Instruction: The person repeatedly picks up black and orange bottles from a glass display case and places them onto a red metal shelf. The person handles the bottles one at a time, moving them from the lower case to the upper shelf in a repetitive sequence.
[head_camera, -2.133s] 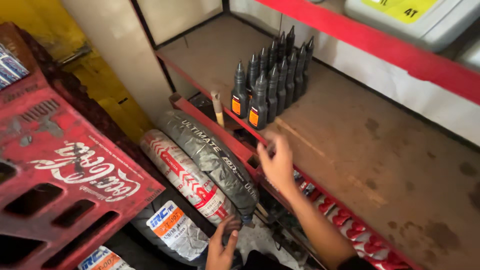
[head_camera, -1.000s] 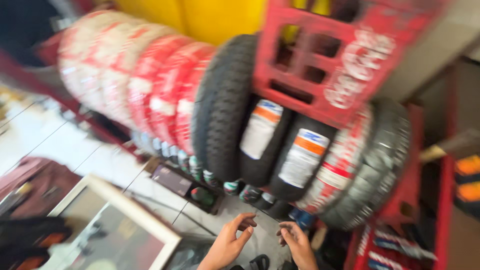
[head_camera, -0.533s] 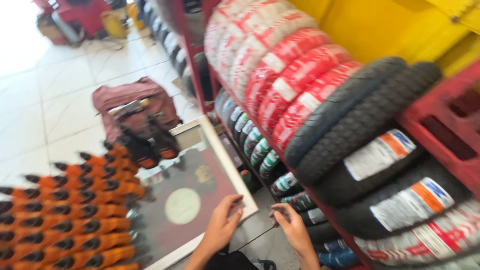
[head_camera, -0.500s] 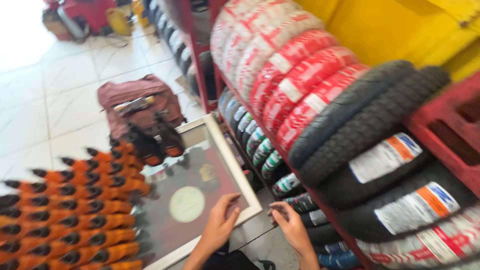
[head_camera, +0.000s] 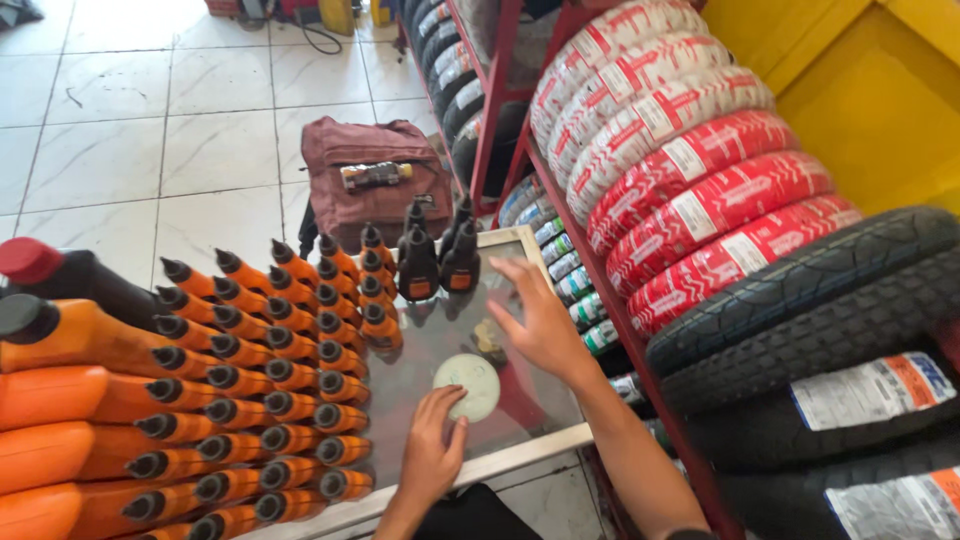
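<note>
Both hands now lower over glass-topped bench (head_camera: 540, 400) than half second ago; view swings left, more orange bottles (head_camera: 260, 370) in sight. Left hand (head_camera: 432, 455) lies flat, fingers (head_camera: 440, 405) spread, tips touching round white disc (head_camera: 468, 385), holding nothing. Right hand (head_camera: 540, 320) hovers open, fingers loose, just right of disc. Disc pale, flat, on glass near bench's front edge. Three black bottles (head_camera: 438, 262) behind; wrapped tyres (head_camera: 700, 190) racked at right.

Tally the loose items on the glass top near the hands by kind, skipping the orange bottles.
Black bottles: 4 (the back two partly hidden)
Round white disc: 1
Small tan lump: 1
Total: 6
</note>
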